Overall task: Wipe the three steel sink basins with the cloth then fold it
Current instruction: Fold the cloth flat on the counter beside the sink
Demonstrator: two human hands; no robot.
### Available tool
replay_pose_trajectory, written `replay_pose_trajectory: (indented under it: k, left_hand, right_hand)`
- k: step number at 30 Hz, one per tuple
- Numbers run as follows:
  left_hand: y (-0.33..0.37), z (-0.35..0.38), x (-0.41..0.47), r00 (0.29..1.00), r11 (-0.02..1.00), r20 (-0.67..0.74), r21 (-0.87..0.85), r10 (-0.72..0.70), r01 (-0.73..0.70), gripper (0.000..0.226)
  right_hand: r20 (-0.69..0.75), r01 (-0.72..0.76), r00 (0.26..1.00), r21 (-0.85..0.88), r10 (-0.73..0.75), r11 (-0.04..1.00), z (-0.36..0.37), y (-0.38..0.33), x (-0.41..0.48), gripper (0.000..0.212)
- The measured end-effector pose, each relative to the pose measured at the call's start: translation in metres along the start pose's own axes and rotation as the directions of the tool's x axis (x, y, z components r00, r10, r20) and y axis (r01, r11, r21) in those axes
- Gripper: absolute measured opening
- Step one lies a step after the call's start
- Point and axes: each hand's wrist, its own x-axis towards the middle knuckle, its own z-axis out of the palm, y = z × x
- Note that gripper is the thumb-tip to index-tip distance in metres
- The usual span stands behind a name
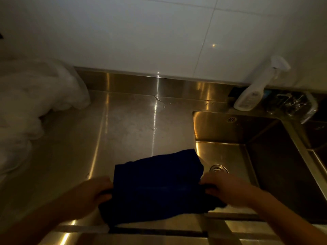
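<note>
Cloth (157,188), dark blue, spread in a roughly rectangular shape over the near part of the steel counter (123,131), its right edge reaching the left rim of the sink basin (265,174); whether it lies fully flat or is lifted a little cannot be told in the dim light; left hand (92,193) grips its left edge, fingers curled around the fabric; right hand (224,188) grips its right edge, thumb and fingers closed on the fabric just beside the basin rim; both forearms enter from the bottom of the view; sink basin set into the counter on the right, with a round drain (218,168) in its floor, just beyond the right hand, and a small overflow hole (232,119) high on its back wall; white spray bottle (254,89) stands tilted at the back corner of the basin, leaning against the tiled wall (141,32); a dark object just to its right is too dim to identify; crumpled white plastic bag (26,103) occupies the counter's far left, well apart from the hands; streaks of reflected light run along the counter
</note>
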Motion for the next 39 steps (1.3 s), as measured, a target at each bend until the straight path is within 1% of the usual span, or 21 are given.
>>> replay_pose_trajectory:
  k: [3,5,7,9,11,12,13,16,21,23,25,26,27,28,30,31,32,34,37,38,39]
  left_hand:
    - [-0.028,-0.020,0.047,0.954,0.995,-0.289,-0.077,-0.080,0.060,0.006]
    - [-0.031,-0.021,0.074,0.808,0.974,-0.544,-0.111,-0.226,0.197,0.028]
    - [-0.021,-0.007,0.089,0.688,0.952,-0.672,-0.085,-0.272,0.293,0.045]
    - [-0.002,0.027,0.090,0.810,0.976,-0.564,0.033,-0.157,0.213,0.061]
    - [0.010,0.071,0.090,0.926,0.974,-0.362,0.147,-0.108,0.171,0.081]
    - [0.012,0.089,0.090,0.944,0.961,-0.307,0.204,-0.119,0.188,0.084]
    - [0.012,0.102,0.091,0.944,0.951,-0.306,0.236,-0.122,0.200,0.086]
    - [0.019,0.113,0.093,0.924,0.920,-0.367,0.316,-0.108,0.233,0.079]
    - [0.029,0.106,0.103,0.968,0.937,-0.211,0.289,-0.136,0.195,0.080]
    - [0.039,0.095,0.103,0.948,0.974,-0.293,0.148,-0.122,0.171,0.071]
    - [0.054,0.076,0.106,0.861,0.980,-0.481,-0.179,-0.163,0.085,0.055]
    - [0.062,0.062,0.107,0.832,0.917,-0.496,-0.398,-0.248,0.036,0.049]
    - [0.070,0.048,0.107,0.843,0.773,-0.415,-0.635,-0.341,0.000,0.044]
    - [0.074,0.034,0.110,0.879,0.540,-0.266,-0.841,-0.395,-0.012,0.043]
    - [0.068,0.014,0.111,0.915,0.136,-0.048,-0.991,-0.400,0.008,0.053]
    - [0.060,0.006,0.111,0.917,0.060,-0.008,-0.998,-0.400,0.017,0.057]
    - [0.052,0.001,0.110,0.914,0.065,-0.006,-0.998,-0.406,0.023,0.057]
    - [0.032,0.000,0.111,0.864,0.231,-0.061,-0.971,-0.500,0.066,0.055]
    - [0.006,0.011,0.110,0.680,0.601,-0.322,-0.769,-0.659,0.219,0.067]
    - [0.002,0.013,0.110,0.643,0.779,-0.505,-0.579,-0.576,0.243,0.067]
    - [0.001,0.015,0.111,0.654,0.922,-0.653,-0.320,-0.382,0.218,0.063]
  right_hand:
    - [-0.177,-0.091,0.979,0.077,0.104,0.993,-0.028,0.006,0.044,0.033]
    - [-0.417,-0.159,0.877,0.219,0.239,0.963,-0.031,0.013,0.072,0.045]
    - [-0.490,-0.295,0.752,0.348,0.440,0.890,-0.015,0.018,0.088,0.063]
    - [-0.270,-0.393,0.754,0.544,0.599,0.741,0.015,0.022,0.091,0.077]
    - [0.047,-0.390,0.825,0.769,0.563,0.507,0.045,0.020,0.085,0.075]
    - [0.117,-0.396,0.827,0.815,0.549,0.423,0.055,0.017,0.081,0.068]
    - [0.099,-0.397,0.818,0.810,0.566,0.431,0.062,0.013,0.077,0.061]
    - [-0.224,-0.462,0.692,0.592,0.686,0.660,0.070,0.008,0.076,0.042]
    - [-0.427,-0.410,0.588,0.575,0.687,0.708,0.043,-0.005,0.067,0.020]
    - [-0.445,-0.393,0.601,0.558,0.664,0.731,0.021,-0.011,0.063,0.018]
    - [-0.491,-0.369,0.618,0.509,0.614,0.778,-0.001,-0.028,0.062,0.012]
    - [-0.533,-0.354,0.627,0.454,0.568,0.818,-0.009,-0.042,0.065,0.012]
    - [-0.569,-0.326,0.644,0.401,0.512,0.856,-0.014,-0.060,0.070,0.013]
    - [-0.574,-0.279,0.679,0.375,0.458,0.884,-0.014,-0.082,0.078,0.015]
    - [-0.480,-0.157,0.809,0.379,0.339,0.912,-0.002,-0.128,0.097,0.018]
    - [-0.399,-0.105,0.876,0.390,0.271,0.915,0.010,-0.149,0.107,0.021]
    - [-0.305,-0.070,0.929,0.411,0.210,0.909,0.023,-0.167,0.116,0.025]
    - [-0.224,-0.055,0.960,0.440,0.169,0.896,0.046,-0.187,0.127,0.026]
    - [-0.359,-0.158,0.869,0.451,0.341,0.878,0.071,-0.180,0.129,0.021]
    - [-0.407,-0.211,0.819,0.440,0.404,0.873,0.078,-0.173,0.127,0.025]
    - [-0.448,-0.281,0.776,0.387,0.445,0.879,0.082,-0.168,0.125,0.031]
